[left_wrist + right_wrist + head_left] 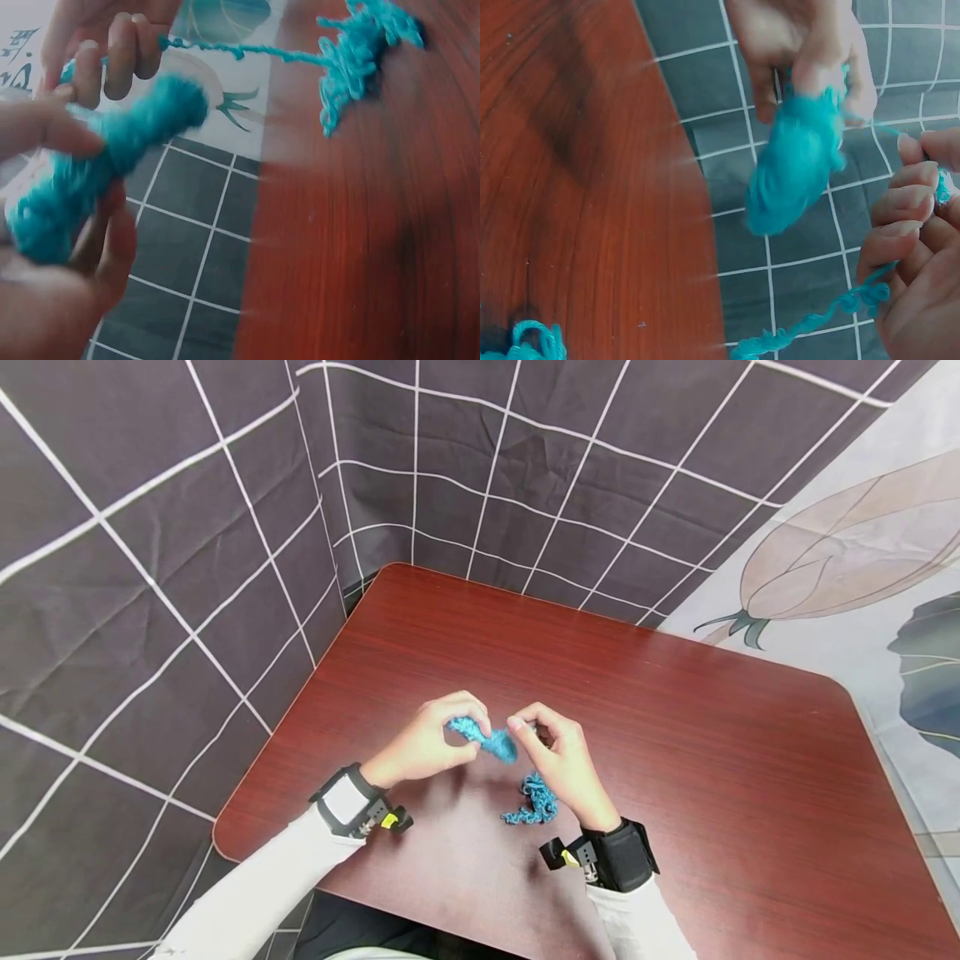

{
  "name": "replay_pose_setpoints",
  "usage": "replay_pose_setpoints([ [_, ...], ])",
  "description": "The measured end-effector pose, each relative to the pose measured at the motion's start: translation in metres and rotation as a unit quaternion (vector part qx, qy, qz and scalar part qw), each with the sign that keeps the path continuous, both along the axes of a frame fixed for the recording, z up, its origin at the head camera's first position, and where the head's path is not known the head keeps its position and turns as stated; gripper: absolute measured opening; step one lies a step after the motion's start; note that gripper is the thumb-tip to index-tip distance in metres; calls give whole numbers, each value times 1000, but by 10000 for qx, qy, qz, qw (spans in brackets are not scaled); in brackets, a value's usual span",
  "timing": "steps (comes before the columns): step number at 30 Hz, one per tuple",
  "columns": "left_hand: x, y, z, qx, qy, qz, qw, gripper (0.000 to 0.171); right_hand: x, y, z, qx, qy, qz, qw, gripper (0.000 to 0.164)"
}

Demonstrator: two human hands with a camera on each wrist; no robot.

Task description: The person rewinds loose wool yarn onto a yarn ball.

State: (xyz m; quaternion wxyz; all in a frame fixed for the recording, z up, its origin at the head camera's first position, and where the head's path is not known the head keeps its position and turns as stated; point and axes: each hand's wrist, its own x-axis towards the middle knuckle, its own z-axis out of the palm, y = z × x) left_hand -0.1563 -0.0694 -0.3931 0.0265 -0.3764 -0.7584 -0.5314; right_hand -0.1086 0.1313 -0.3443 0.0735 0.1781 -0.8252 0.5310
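A bundle of turquoise yarn [498,745], wound lengthwise and narrowed at its middle, is held in my left hand [429,742] above the table. Thumb and fingers grip it around the waist; the bundle [161,112] looks blurred in both wrist views. Close by on the right, my right hand [562,760] has its fingers curled on a yarn strand. In the right wrist view a thin strand runs from the bundle to that hand [919,255], and a kinked strand [817,319] trails out below it. This leads to a loose tangle of yarn [536,802] on the table.
The red-brown wooden table [675,760] has rounded corners. Dark grid-patterned cloth [540,477] hangs behind and at the left, and a pale cloth with plant drawings [847,552] is on the right. Each wrist wears a black strap [622,856] with a small camera.
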Motion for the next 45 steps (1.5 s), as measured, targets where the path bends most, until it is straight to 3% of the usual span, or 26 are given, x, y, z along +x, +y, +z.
replay_pose_setpoints([
  [3,0,0,1,160,-219,-999,9946,19,0,2,1,-42,32,-134,9999,7],
  [6,0,0,3,503,-527,-1829,9804,18,-1,3,1,-71,1,-204,9998,6],
  [9,0,-1,6,939,-876,-2259,9656,19,-1,3,-1,-92,-76,-217,9997,7],
  [12,-1,-1,9,1409,-1141,-2368,9545,20,-2,3,-6,-188,-185,-200,9995,10],
  [16,-2,0,12,2081,-1168,-1904,9523,16,-3,0,-13,-130,-270,-150,9994,9],
  [19,-2,2,13,2468,-988,-973,9591,16,0,-2,-16,79,-331,-22,9994,10],
  [22,-4,3,12,2514,-830,67,9643,20,3,-4,-15,180,-401,202,9988,12],
  [24,-5,3,10,2300,-711,620,9686,22,4,-5,-13,125,-434,365,9983,13],
  [26,-6,3,7,1905,-498,970,9756,23,5,-6,-10,92,-339,469,9983,13],
  [30,-8,2,0,804,-9,1197,9895,21,6,-7,-3,97,-172,482,9986,12],
  [33,-7,2,-2,208,43,840,9962,20,6,-6,1,117,-149,395,9990,10],
  [37,-5,1,-2,39,-248,-332,9991,19,4,-3,2,97,-70,212,9997,8],
  [41,-4,0,1,350,-620,-1518,9858,18,3,0,2,33,-32,19,10000,6],
  [45,-5,-1,5,834,-988,-2139,9683,20,2,0,1,4,-99,-79,9999,6],
])
